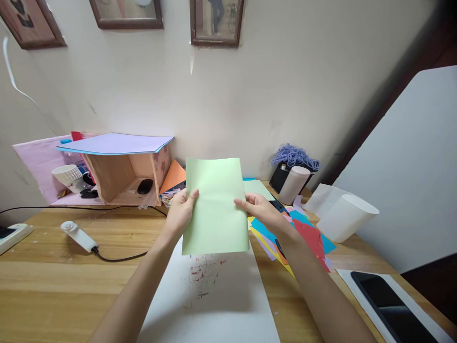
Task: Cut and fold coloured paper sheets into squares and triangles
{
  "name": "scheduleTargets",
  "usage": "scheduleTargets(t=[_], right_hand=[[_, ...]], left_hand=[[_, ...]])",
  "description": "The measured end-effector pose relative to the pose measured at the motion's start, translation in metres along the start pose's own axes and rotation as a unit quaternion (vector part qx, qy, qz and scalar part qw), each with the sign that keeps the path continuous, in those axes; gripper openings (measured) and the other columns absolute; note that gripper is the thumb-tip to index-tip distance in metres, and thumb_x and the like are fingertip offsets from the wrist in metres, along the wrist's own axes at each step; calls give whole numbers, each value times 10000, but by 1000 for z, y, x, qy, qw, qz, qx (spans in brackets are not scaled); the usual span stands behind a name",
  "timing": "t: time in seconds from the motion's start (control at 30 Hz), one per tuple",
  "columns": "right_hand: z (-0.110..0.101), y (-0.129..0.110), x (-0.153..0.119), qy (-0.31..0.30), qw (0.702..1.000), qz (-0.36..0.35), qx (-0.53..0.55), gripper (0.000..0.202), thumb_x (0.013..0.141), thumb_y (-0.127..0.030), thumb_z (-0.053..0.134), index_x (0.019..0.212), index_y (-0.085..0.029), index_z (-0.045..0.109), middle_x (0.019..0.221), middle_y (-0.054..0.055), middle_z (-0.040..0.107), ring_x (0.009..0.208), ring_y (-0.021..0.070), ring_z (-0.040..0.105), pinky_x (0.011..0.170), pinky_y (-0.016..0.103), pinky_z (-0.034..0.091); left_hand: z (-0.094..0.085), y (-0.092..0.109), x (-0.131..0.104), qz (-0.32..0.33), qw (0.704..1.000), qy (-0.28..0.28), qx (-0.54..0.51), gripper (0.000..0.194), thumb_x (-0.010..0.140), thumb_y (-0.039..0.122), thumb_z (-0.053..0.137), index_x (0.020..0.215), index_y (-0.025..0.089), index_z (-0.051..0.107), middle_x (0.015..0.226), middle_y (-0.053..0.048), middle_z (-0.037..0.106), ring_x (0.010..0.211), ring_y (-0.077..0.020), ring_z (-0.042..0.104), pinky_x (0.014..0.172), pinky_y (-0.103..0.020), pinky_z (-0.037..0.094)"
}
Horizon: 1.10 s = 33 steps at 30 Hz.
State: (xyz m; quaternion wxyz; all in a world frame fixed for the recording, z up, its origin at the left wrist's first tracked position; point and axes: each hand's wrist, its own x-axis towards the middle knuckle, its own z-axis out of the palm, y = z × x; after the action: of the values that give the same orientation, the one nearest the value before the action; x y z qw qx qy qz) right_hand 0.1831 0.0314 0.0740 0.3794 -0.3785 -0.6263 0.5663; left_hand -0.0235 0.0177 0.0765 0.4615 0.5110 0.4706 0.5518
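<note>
A light green sheet of paper (216, 214) is held upright in front of me, above the table. My left hand (183, 209) grips its left edge, thumb on the near face and fingers behind. On the right edge my right hand (260, 209) pinches it the same way, lower fingers partly hidden. Beneath it lies a large white sheet (214, 319) with red, orange and dark marks. Close to my right forearm is a pile of coloured paper pieces (310, 236) in red, blue, yellow and purple.
At the back left stands a cardboard box (121, 178) with a black mouse (145, 186) inside, beside paper cups (67, 175). A white corded device (79, 236) lies on the wooden table (53, 286). To the right are purple yarn (294, 156), a white roll (346, 216) and a phone (389, 305).
</note>
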Motion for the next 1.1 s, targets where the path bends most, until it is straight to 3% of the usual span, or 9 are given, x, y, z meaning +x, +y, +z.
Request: scheduleTargets(t=[0.1,0.2,0.43,0.53,0.67,0.93,1.1], right_hand=[[2,-1,-2,-29,999,16,-15,341,703,-470,588,799,-146,634,720,33,661,634,154,608,547,236,466],[0,-1,-3,9,999,15,-41,328,730,-466,556,705,-143,612,628,17,630,542,132,571,468,216,431],[-13,-1,0,55,998,0,-36,323,724,-470,561,700,-150,597,671,36,629,611,164,580,500,238,433],[-13,-4,-1,62,997,-2,-35,329,710,-479,573,723,-151,603,707,38,636,645,165,585,530,240,439],[-12,-5,-3,1,999,24,-37,346,695,-474,591,739,-131,609,715,42,632,654,159,588,559,245,459],[-8,-2,-1,-35,997,46,-45,349,684,-477,600,625,-137,550,572,1,577,514,105,544,480,204,434],[-10,7,1,-24,997,15,-65,377,746,-510,518,636,-150,522,472,-28,531,386,82,493,378,188,376]], left_hand=[[-1,-1,1,-12,1000,2,-27,339,712,422,577,910,147,587,719,-45,674,628,-196,621,510,-266,464],[-2,-1,2,-34,997,-18,-61,330,711,415,587,906,149,594,781,-58,677,662,-194,628,545,-272,477],[3,-5,-1,-93,983,-127,-93,303,713,386,602,895,144,615,866,-83,672,728,-191,635,668,-302,489],[6,-9,-1,-74,989,-102,-76,335,699,382,616,915,127,607,860,-84,675,735,-198,632,683,-313,485],[6,-11,2,-68,994,-68,-49,377,683,408,621,914,110,602,785,-70,683,681,-199,631,644,-308,483],[-1,-14,8,-43,996,-53,-49,388,664,410,635,915,115,613,796,-63,688,713,-212,631,643,-302,481],[-2,-14,9,-46,996,-48,-51,388,665,409,635,914,113,615,789,-65,690,712,-214,632,637,-301,480]])
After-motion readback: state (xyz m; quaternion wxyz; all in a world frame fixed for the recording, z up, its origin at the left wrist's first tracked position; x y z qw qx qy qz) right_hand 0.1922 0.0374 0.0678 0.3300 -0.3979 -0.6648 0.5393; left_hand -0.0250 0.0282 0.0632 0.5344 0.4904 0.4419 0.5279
